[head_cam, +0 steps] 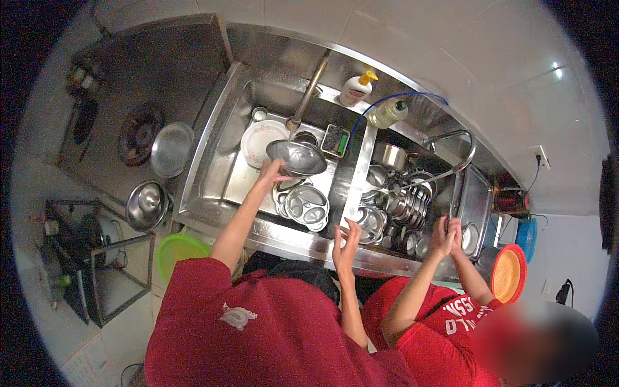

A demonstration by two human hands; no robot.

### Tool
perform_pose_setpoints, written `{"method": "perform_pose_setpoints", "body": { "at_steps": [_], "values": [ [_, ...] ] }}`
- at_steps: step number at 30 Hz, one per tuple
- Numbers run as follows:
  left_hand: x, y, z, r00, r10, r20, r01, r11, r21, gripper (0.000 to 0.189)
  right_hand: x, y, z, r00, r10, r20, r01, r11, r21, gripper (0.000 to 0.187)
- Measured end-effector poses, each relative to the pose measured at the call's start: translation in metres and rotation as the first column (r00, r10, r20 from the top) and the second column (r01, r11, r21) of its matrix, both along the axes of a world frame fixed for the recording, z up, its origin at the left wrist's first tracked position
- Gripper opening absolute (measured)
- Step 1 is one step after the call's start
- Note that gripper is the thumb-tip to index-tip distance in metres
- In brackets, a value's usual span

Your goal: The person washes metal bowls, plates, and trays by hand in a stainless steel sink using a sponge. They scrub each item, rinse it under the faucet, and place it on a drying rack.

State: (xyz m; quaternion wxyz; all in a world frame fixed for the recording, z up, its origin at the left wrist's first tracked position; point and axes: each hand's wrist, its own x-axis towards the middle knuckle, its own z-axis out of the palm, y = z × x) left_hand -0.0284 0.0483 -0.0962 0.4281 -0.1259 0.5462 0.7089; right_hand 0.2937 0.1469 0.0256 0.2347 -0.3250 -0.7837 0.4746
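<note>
With my left hand [273, 173] I grip the near rim of a steel bowl [297, 157], tilted beneath the tap spout [307, 94] in the left sink basin [213, 164]. Nothing shows in my right hand [347, 242], held with fingers apart over the sink's front edge. Stacked steel compartment plates [305, 205] lie just below the bowl. Behind it, a white floral plate [261, 140] is partly covered. A small tray [335, 140] to the right holds a green-edged scrubber.
The right basin holds several steel plates [370, 225] and a pot [390, 157]. A co-worker's hands [447, 237] meet over its front right. A pump bottle [355, 91] and a clear bottle [388, 113] stand on the ledge. A green tub [179, 254] sits at left.
</note>
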Motion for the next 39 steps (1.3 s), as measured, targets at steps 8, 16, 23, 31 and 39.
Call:
{"method": "perform_pose_setpoints", "body": {
  "at_steps": [8, 16, 23, 31, 39],
  "values": [
    [-0.005, 0.000, 0.063, 0.922, -0.154, -0.355, -0.027, 0.890, -0.456, 0.060, 0.030, -0.001, -0.009, 0.997, -0.048, 0.053, 0.047, 0.999, 0.014, 0.038],
    [-0.016, 0.012, 0.034, 0.942, 0.207, -0.263, -0.174, 0.974, 0.144, 0.047, 0.040, -0.010, 0.014, 0.992, -0.087, 0.089, 0.081, 0.994, 0.074, 0.039],
    [-0.027, 0.041, -0.060, 0.929, 0.268, 0.254, -0.361, 0.804, 0.472, 0.036, 0.032, -0.035, 0.054, 0.989, 0.073, 0.132, -0.070, 0.997, -0.023, 0.033],
    [0.031, 0.082, -0.006, 0.924, 0.119, 0.364, -0.280, 0.858, 0.430, 0.041, 0.065, -0.049, 0.001, 0.981, 0.136, 0.139, -0.125, 0.989, -0.083, 0.026],
    [0.065, -0.002, 0.023, 0.966, -0.220, 0.136, 0.111, 0.825, 0.554, 0.041, 0.038, -0.061, 0.007, 0.938, 0.345, 0.014, -0.344, 0.937, -0.058, 0.025]
  ]
}}
